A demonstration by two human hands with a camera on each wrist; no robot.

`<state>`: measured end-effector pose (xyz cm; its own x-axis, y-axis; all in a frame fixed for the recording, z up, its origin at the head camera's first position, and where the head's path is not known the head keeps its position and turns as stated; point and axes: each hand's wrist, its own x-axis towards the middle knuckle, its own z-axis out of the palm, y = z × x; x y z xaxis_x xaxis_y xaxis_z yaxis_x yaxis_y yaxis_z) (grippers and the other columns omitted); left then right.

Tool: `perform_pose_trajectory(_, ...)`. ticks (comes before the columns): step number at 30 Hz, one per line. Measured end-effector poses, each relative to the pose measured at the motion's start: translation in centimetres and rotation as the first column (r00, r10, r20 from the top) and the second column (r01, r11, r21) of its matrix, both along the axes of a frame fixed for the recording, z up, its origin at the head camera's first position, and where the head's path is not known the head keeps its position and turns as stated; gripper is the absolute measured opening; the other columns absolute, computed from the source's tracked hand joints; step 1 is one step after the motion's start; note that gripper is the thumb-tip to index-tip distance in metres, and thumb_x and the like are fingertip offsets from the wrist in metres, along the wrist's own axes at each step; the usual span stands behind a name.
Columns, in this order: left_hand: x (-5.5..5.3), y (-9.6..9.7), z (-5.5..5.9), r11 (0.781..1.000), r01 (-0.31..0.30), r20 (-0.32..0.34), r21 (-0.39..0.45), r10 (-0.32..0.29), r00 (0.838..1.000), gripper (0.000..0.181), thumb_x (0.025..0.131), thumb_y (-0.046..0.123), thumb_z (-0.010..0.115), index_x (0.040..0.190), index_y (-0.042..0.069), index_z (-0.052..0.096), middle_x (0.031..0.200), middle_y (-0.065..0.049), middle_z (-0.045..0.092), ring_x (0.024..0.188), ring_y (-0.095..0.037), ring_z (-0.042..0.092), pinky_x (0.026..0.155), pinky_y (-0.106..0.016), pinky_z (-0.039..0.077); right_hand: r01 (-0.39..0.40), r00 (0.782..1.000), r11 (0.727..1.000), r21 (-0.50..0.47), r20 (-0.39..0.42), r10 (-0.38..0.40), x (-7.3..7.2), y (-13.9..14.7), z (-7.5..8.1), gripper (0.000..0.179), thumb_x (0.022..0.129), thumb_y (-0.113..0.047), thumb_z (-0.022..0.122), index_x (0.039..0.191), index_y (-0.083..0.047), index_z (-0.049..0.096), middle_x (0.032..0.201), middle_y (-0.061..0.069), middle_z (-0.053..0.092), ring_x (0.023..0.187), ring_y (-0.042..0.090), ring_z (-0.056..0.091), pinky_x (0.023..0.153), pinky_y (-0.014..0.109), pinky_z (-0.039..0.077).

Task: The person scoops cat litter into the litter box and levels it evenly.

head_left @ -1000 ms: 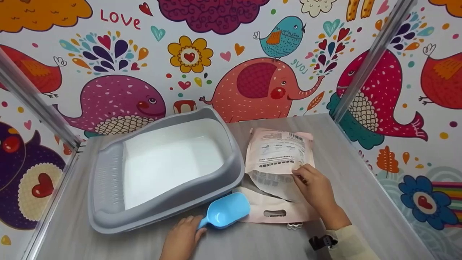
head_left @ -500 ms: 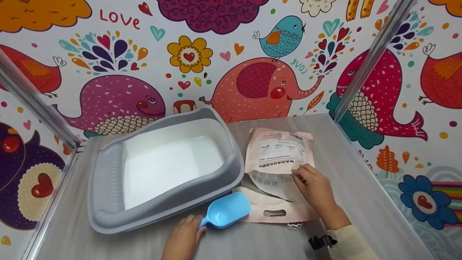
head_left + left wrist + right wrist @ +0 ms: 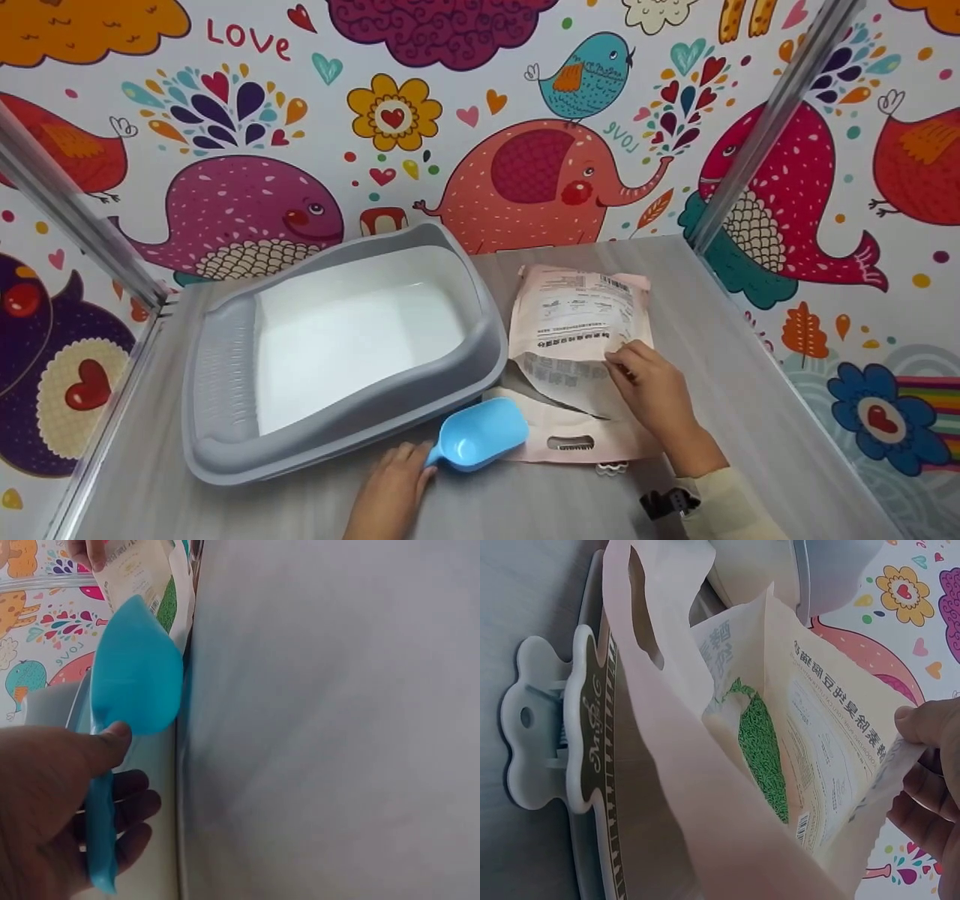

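My left hand (image 3: pixel 391 487) holds a blue scoop (image 3: pixel 484 435) by its handle. In the left wrist view the thumb lies along the scoop's neck and the fingers curl behind the handle; its bowl looks bare in the head view. On the right, a pink bag (image 3: pixel 577 307) lies with its torn mouth toward me. My right hand (image 3: pixel 664 397) pinches the upper edge of that mouth and keeps it lifted. Inside the bag, green pellets (image 3: pixel 761 757) show in the right wrist view. The scoop's tip overlaps the bag's front flap, which has a handle slot.
A grey litter box (image 3: pixel 225 375) with a white inside stands left of the bag, its near rim just behind the scoop. Partly under the bag is a board with a wavy white clip (image 3: pixel 536 724). Printed panels (image 3: pixel 405 187) bound the grey table (image 3: pixel 750 360) behind and at the sides.
My left hand has shifted slightly to the right with the scoop, so the scoop's tip reaches further over the bag's flap. The right hand and the bag stay practically still.
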<state>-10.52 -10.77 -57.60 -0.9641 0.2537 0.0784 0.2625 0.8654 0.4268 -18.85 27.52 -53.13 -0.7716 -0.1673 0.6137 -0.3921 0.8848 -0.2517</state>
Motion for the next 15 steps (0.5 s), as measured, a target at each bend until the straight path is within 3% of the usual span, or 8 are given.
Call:
perform_pose_trajectory(5, 0.0, 0.7, 0.0, 0.999, 0.04, -0.095, -0.011, -0.041, 0.995, 0.036, 0.095, 0.025, 0.071, 0.128, 0.01, 0.069, 0.106, -0.002, 0.07, 0.098, -0.025, 0.066, 0.085, -0.048, 0.056, 0.003, 1.0, 1.0, 0.005, -0.002, -0.003, 0.0, -0.2, 0.0, 0.022, 0.078, 0.001, 0.087, 0.096, -0.011, 0.08, 0.09, -0.001, 0.071, 0.085, 0.017, 0.074, 0.07, 0.034, 0.062)
perform_pose_trajectory(9, -0.2, 1.4, -0.1, 0.997, 0.073, -0.207, -0.022, -0.076, 0.976, 0.04, 0.094, 0.024, 0.073, 0.13, 0.009, 0.069, 0.104, -0.001, 0.07, 0.092, -0.022, 0.065, 0.078, -0.042, 0.056, -0.008, 1.0, 1.0, 0.024, -0.018, 0.009, 0.0, -0.4, 0.0, 0.021, 0.078, 0.001, 0.087, 0.095, -0.009, 0.079, 0.09, 0.0, 0.072, 0.088, 0.019, 0.075, 0.071, 0.034, 0.062)
perform_pose_trajectory(15, -0.5, 2.5, -0.1, 0.998, 0.064, -0.18, -0.014, -0.066, 0.981, 0.044, 0.097, 0.025, 0.069, 0.137, 0.007, 0.066, 0.106, -0.003, 0.071, 0.094, -0.022, 0.065, 0.08, -0.043, 0.055, -0.022, 0.999, 0.999, 0.03, -0.023, 0.023, -0.1, -0.6, 0.1, 0.022, 0.078, 0.002, 0.087, 0.095, -0.009, 0.079, 0.09, 0.001, 0.072, 0.089, 0.02, 0.075, 0.073, 0.036, 0.062)
